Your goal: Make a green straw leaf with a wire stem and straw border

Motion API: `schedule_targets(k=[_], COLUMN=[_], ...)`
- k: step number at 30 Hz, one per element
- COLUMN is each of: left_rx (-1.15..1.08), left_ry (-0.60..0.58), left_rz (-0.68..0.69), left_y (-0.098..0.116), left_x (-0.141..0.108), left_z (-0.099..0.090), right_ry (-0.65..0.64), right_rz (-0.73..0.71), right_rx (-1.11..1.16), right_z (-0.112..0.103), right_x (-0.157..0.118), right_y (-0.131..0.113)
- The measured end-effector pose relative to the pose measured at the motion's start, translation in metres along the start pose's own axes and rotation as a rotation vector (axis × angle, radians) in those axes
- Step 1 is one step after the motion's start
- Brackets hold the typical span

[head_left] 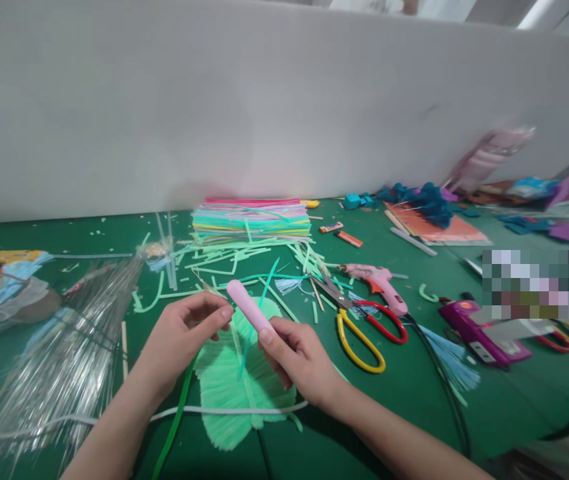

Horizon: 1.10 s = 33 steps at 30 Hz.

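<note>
My right hand [301, 357] is closed around a smooth, pink, round-ended rod [247, 307], its tip pointing up and left. My left hand [187, 330] has thumb and forefinger pinched together just left of that tip; whatever lies between them is too small to make out. Beneath both hands lies a mint-green fuzzy leaf shape [229, 400] built from pipe cleaners, with a paler midrib. A thin teal pipe cleaner [268, 280] slants across behind the rod. Near my left wrist, a darker green stem [177, 417] runs down towards the table's front edge.
Scissors [361, 340] with yellow and red handles lie to the right, beside a pink glue gun [377, 283]. A pipe-cleaner stack [251, 223] and green offcuts sit behind. Clear-wrapped stems [79, 353] lie left. A white cord [234, 411] crosses the leaf; a purple device [484, 333] stands right.
</note>
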<state>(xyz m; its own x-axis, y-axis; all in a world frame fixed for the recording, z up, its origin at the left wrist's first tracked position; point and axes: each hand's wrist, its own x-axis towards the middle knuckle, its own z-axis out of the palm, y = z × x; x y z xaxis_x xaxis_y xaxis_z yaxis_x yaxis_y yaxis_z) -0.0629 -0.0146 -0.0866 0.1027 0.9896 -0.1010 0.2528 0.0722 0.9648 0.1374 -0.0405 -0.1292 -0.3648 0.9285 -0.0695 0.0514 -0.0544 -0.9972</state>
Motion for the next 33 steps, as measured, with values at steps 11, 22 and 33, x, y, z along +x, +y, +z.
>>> schedule_targets(k=[11,22,33], left_rx=[-0.007,0.021,0.043], left_ry=[0.031,0.009,0.009], left_rz=[0.005,0.03,0.031], left_y=[-0.0015,-0.003,-0.0021], left_x=[0.0013,0.0009,0.0006], left_z=[0.0017,-0.0022,-0.003], right_ry=[0.012,-0.005,0.017], right_rz=[-0.032,0.013,0.007], right_rx=[-0.069,0.041,0.088], right_z=[0.0002,0.0017,0.0013], right_x=[0.0002,-0.0009,0.002], right_y=[0.0003,0.0023,0.0015])
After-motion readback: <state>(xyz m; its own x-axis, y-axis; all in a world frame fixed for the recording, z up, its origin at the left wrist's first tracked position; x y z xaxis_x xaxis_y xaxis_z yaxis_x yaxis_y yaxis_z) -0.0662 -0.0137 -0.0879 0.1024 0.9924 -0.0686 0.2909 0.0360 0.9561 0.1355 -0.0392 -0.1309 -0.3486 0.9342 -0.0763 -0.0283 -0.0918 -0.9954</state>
